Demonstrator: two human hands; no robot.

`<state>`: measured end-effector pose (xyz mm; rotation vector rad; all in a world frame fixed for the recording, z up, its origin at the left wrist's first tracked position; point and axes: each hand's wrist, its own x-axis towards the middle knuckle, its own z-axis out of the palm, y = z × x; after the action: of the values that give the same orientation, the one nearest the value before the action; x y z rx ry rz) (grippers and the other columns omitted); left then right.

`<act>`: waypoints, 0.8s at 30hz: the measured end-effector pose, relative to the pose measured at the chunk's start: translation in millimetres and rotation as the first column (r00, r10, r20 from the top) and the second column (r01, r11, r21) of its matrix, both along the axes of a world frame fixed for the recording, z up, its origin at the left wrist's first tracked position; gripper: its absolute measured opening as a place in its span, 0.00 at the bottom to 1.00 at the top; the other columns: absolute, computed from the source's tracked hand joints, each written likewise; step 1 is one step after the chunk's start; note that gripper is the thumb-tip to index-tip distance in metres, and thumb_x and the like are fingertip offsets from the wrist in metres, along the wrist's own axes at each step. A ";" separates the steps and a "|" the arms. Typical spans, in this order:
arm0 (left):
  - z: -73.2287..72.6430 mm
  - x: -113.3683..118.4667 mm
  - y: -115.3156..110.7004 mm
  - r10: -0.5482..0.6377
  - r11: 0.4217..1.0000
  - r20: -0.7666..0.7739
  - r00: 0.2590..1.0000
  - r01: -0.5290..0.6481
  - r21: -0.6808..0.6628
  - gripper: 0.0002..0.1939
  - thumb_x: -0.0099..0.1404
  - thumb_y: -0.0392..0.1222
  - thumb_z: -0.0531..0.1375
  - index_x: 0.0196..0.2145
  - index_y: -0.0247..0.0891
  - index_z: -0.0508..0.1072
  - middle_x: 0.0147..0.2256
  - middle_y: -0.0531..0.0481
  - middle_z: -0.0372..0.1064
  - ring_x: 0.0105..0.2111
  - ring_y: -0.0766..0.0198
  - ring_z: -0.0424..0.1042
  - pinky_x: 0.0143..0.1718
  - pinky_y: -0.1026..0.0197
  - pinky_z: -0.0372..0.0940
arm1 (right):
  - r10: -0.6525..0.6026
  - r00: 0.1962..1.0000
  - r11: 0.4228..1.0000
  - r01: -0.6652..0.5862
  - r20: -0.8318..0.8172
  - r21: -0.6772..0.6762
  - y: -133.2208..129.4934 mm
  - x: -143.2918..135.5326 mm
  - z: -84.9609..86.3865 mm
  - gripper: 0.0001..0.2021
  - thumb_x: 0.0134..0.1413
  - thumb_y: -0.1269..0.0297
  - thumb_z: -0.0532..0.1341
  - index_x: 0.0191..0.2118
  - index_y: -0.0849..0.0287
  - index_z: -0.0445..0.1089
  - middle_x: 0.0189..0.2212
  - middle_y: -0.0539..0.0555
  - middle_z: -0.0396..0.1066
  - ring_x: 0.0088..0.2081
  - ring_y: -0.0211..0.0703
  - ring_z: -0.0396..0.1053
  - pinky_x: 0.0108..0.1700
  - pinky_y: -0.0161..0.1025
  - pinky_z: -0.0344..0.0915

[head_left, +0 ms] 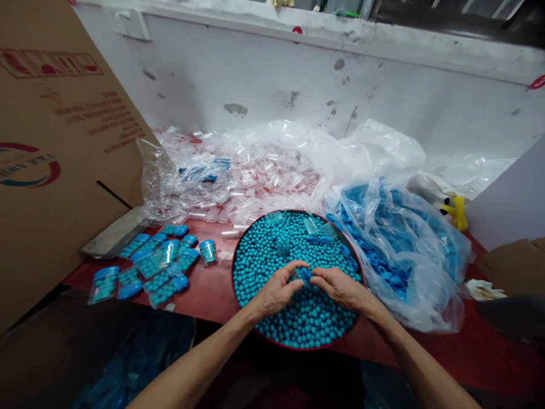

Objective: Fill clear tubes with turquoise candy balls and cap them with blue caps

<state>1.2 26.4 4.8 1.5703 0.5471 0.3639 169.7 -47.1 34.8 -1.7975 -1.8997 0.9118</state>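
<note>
A round tub (pixel 233 279) full of small teal beads (pixel 310 324) stands at the table's front edge. Above the beads, my left hand (pixel 276 291) curls its thumb and fingers round a small clear plastic container. My right hand (pixel 340 288) pinches a blue cap (pixel 304 275) at that container, between the two hands. The fingers partly cover both pieces, so I cannot tell how far the cap sits on. On the beads lie a bead-filled container (pixel 283 246), empty clear containers (pixel 311 226) and several loose blue caps (pixel 349 258).
Filled, blue-capped containers (pixel 164 287) lie at left beside a grey flat device (pixel 113 236) and a cardboard box (pixel 63 147). Clear containers (pixel 272 176) heap along the white wall (pixel 255 74). A plastic bag (pixel 430 284) of blue caps sits right of the tub.
</note>
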 end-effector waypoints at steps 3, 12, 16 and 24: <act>-2.3 0.5 0.6 -0.006 1.000 0.010 1.000 0.007 -0.011 0.21 0.58 0.40 0.52 0.50 0.42 0.57 0.24 0.58 0.53 0.17 0.76 0.53 0.18 0.71 0.52 | -0.028 0.999 0.999 0.027 0.027 0.045 -2.5 -3.1 -2.8 0.14 0.57 0.62 0.45 0.24 0.59 0.57 0.20 0.45 0.55 0.24 0.33 0.54 0.28 0.32 0.49; -2.4 0.2 -0.4 -0.028 0.997 0.027 0.999 0.030 -0.068 0.25 0.56 0.42 0.54 0.52 0.41 0.56 0.25 0.57 0.53 0.18 0.75 0.53 0.17 0.71 0.52 | 0.073 0.997 0.997 -0.072 0.039 -0.029 1.9 2.5 4.6 0.16 0.58 0.61 0.43 0.21 0.59 0.54 0.19 0.45 0.52 0.22 0.33 0.51 0.26 0.32 0.48; -1.3 -0.7 -1.2 -0.032 0.997 0.020 0.999 0.034 -0.076 0.26 0.56 0.40 0.54 0.53 0.42 0.55 0.24 0.57 0.53 0.18 0.76 0.51 0.17 0.71 0.52 | 0.083 0.991 0.997 -0.083 0.107 -0.009 -0.2 -1.5 2.7 0.16 0.59 0.63 0.42 0.23 0.59 0.56 0.20 0.46 0.54 0.23 0.33 0.53 0.27 0.32 0.49; 1.6 -1.0 -0.6 0.003 0.999 0.027 1.000 -0.002 -0.043 0.19 0.56 0.39 0.54 0.47 0.40 0.61 0.28 0.55 0.60 0.21 0.74 0.54 0.22 0.71 0.56 | 0.124 0.916 0.976 -0.182 0.382 0.121 -5.2 -11.3 -11.9 0.14 0.58 0.69 0.42 0.28 0.59 0.62 0.24 0.50 0.62 0.24 0.36 0.58 0.28 0.33 0.54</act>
<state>0.3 25.8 6.4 1.5217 0.5331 0.3726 158.4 -52.3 22.8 -1.8477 -2.3009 0.4714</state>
